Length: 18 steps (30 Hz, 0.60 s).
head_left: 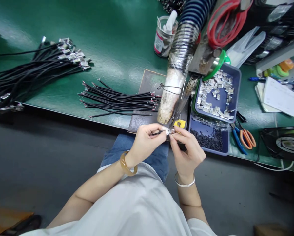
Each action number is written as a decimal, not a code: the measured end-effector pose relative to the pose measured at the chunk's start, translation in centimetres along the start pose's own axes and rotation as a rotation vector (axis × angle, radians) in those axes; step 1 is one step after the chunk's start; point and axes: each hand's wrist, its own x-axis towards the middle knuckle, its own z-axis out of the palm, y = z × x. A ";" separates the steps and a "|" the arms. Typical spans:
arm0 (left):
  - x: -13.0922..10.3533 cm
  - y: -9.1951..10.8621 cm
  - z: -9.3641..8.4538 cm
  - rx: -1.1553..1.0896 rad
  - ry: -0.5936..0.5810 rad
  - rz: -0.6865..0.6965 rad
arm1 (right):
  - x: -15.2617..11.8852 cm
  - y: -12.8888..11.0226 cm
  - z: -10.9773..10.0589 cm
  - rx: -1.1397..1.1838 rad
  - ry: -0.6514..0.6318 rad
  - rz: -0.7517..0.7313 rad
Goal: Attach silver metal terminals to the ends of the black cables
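Note:
At the bench's front edge, my left hand (148, 141) pinches a black cable (156, 133) close to its end, with something white at the fingertips. My right hand (188, 149) closes its thumb and fingers on a small silver metal connector (172, 131). Cable end and connector meet between the two hands; whether they are joined I cannot tell. Just behind the right fingertips is a yellow piece (179, 124). Left of the hands lies a bundle of short black cables (119, 98) with stripped ends, partly over a dark board (142, 122).
A taped duct hose (172, 82) comes down close behind my hands. To the right stand a tray of metal connectors (237, 85) and a bin of small black pieces (225, 141), beside orange-handled pliers (247, 139). Cables with metal connectors (70, 54) lie far left; a jar (161, 41) stands behind.

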 end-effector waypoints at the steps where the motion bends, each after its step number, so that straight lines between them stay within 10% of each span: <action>1: 0.0 0.0 0.0 0.003 0.003 -0.001 | 0.1 0.0 0.0 0.002 0.004 0.001; 18: -0.3 0.2 -0.1 0.068 -0.064 0.038 | -0.6 0.2 -0.5 -0.034 0.031 -0.019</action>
